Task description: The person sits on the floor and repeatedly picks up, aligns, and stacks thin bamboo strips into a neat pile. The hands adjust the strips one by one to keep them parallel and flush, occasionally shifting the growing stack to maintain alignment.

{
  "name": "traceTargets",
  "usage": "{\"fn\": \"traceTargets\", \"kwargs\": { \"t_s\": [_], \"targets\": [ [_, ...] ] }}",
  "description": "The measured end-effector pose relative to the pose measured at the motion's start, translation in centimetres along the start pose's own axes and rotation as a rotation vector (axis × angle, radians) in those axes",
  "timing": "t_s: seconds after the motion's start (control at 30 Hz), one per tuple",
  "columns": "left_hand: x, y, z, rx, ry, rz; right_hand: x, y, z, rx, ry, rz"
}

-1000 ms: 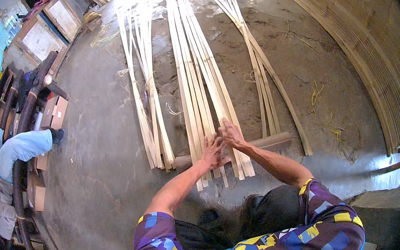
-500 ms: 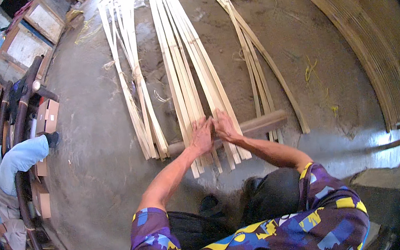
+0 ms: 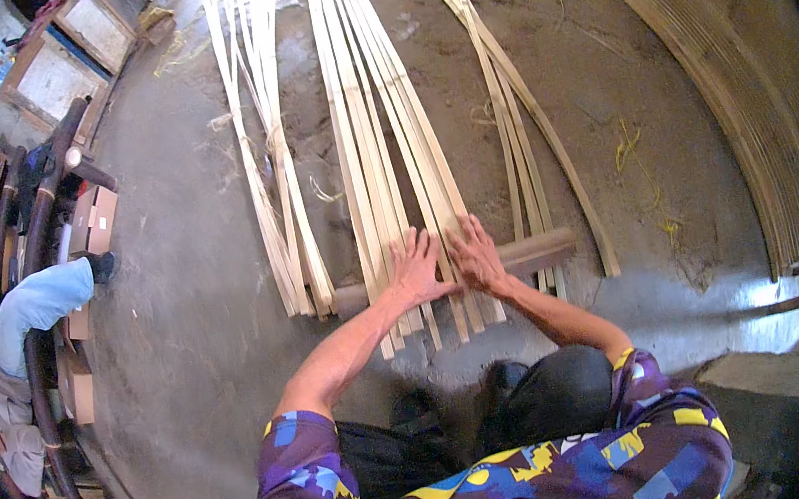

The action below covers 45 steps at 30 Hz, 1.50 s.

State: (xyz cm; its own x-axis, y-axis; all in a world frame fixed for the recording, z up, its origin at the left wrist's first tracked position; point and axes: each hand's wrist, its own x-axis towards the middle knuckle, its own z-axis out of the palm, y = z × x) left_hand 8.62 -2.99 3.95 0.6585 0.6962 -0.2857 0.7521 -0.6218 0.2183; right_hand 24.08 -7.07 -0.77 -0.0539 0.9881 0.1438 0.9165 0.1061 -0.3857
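Observation:
Long pale bamboo strips run away from me in two close groups, their near ends resting across a round wooden pole on the floor. My left hand lies on the left group with its fingers spread. On the right group rests my right hand, its fingers also stretched out. The thumbs point toward each other over the strips. Neither hand wraps round a strip. The palms hide part of the pole and of the strips.
More strips lie in a tied bundle to the left and a loose bunch to the right. A ribbed bamboo panel curves along the far right. At left, a person in light jeans sits by cardboard boxes.
My hands have moved slightly apart, and their fingers are more widely spread. The right group of strips appears to have shifted a little.

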Motion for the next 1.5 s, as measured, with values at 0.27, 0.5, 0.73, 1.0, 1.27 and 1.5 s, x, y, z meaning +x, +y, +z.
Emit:
{"fn": "traceTargets", "kwargs": {
  "t_s": [0.27,0.5,0.73,1.0,1.27,1.5],
  "targets": [
    [0.2,-0.6,-0.5,-0.107,0.137,0.011,0.4,-0.5,-0.9,-0.085,0.153,-0.061],
    [-1.9,-4.5,0.6,-0.061,0.354,-0.048,1.6,-5.8,-1.6,-0.045,-0.102,-0.231],
    [-2.8,-6.5,1.4,-0.056,0.260,0.072,3.7,-7.1,-1.3,0.223,-0.294,0.087],
    [-2.4,-4.2,1.0,-0.021,0.284,0.076,6.4,-8.5,-8.0,1.234,0.007,0.517],
    [-2.8,1.2,1.6,-0.021,0.152,0.423,7.1,-4.9,-14.0,0.864,0.584,0.172],
    [-2.7,1.3,1.3,0.010,0.148,0.420,0.6,4.1,-5.2,0.523,0.352,0.409]
  ]
}}
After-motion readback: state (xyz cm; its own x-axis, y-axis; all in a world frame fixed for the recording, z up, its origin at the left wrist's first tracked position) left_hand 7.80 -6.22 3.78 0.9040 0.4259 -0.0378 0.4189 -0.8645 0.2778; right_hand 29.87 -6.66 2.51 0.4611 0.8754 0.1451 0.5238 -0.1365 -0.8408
